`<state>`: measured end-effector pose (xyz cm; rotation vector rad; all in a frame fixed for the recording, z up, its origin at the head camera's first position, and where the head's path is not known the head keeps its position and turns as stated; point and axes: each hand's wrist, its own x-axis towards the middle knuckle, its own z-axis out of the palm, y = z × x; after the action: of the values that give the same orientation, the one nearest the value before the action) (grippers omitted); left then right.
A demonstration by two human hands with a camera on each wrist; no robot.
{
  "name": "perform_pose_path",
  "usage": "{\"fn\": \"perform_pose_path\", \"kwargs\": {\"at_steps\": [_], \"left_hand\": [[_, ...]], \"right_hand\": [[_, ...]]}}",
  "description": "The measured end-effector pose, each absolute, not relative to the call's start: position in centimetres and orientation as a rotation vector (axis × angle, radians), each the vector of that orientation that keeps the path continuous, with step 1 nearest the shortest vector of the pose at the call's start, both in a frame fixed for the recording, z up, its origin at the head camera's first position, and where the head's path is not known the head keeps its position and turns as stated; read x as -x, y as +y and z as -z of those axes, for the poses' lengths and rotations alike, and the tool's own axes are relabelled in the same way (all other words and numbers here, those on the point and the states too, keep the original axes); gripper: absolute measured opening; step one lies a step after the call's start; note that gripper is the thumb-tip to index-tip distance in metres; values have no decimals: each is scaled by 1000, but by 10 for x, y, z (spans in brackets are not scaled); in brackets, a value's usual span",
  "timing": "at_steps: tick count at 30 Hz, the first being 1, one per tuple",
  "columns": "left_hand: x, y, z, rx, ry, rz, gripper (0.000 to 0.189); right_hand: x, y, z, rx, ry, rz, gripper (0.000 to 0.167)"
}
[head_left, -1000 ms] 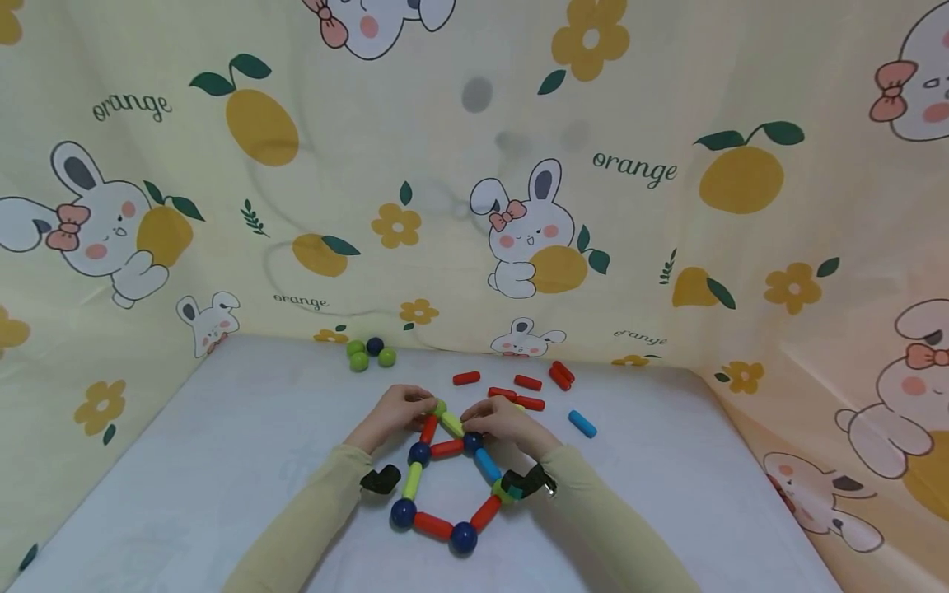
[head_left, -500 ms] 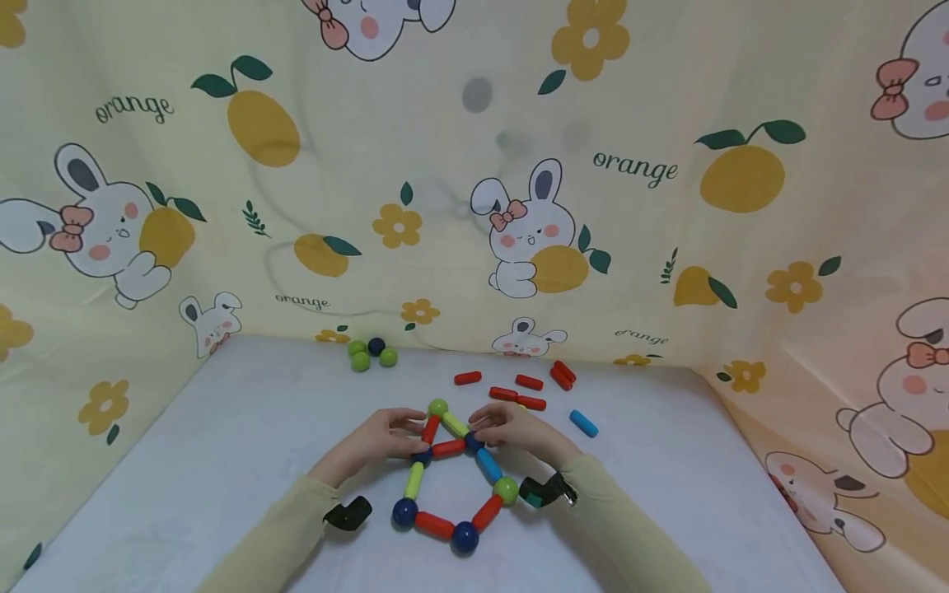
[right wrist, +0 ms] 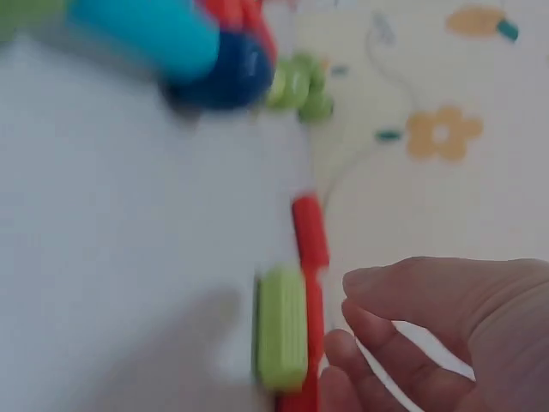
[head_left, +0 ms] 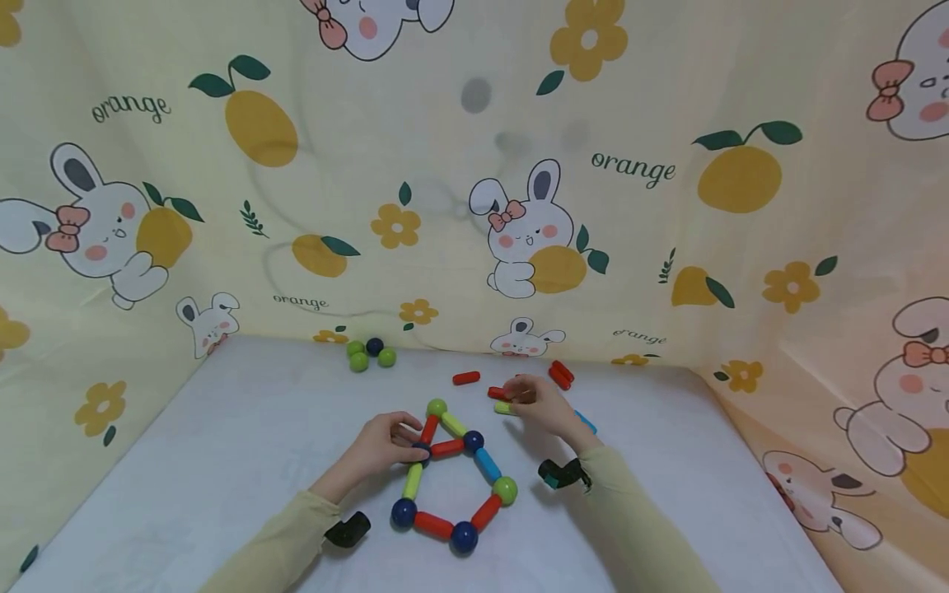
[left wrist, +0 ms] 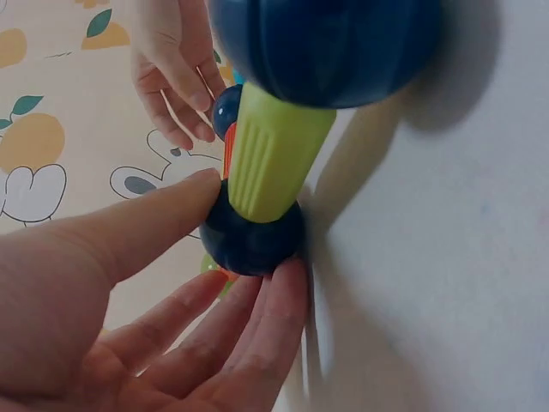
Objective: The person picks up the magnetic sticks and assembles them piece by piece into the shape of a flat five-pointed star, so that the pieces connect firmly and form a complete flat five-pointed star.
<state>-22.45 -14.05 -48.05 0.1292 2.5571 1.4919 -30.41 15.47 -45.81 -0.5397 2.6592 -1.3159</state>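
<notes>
A toy frame of coloured rods (head_left: 432, 525) and balls lies on the table, a five-sided ring with a triangle on its far side. My left hand (head_left: 380, 447) holds the dark blue ball (left wrist: 253, 245) at the frame's left joint, thumb on one side and fingers on the other. A yellow-green rod (left wrist: 279, 154) runs from that ball to another dark blue ball (left wrist: 330, 43). My right hand (head_left: 544, 403) is over the loose rods, its fingers bent with nothing between them. Nearest to it are a yellow-green rod (right wrist: 283, 330) and a red rod (right wrist: 310, 232).
Several green balls (head_left: 359, 361) and a dark blue ball (head_left: 375, 347) sit at the back left. More red rods (head_left: 561, 375) lie at the back, and a blue rod (head_left: 586, 422) is partly behind the right wrist. A printed curtain (head_left: 437, 123) hangs behind the table.
My left hand has come back from the frame's green top ball to the dark blue ball at its left joint. My right hand has left the frame and moved right and away, over the loose rods.
</notes>
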Motion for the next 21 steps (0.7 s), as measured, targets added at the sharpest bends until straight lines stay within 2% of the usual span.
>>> {"fn": "perform_pose_path", "kwargs": {"at_steps": [13, 21], "left_hand": [[226, -147, 474, -82, 2550, -1501, 38], [229, -155, 477, -88, 2550, -1502, 38]], "right_hand": [[316, 171, 468, 440, 2812, 1118, 36], [323, 175, 473, 498, 2868, 983, 35]]}}
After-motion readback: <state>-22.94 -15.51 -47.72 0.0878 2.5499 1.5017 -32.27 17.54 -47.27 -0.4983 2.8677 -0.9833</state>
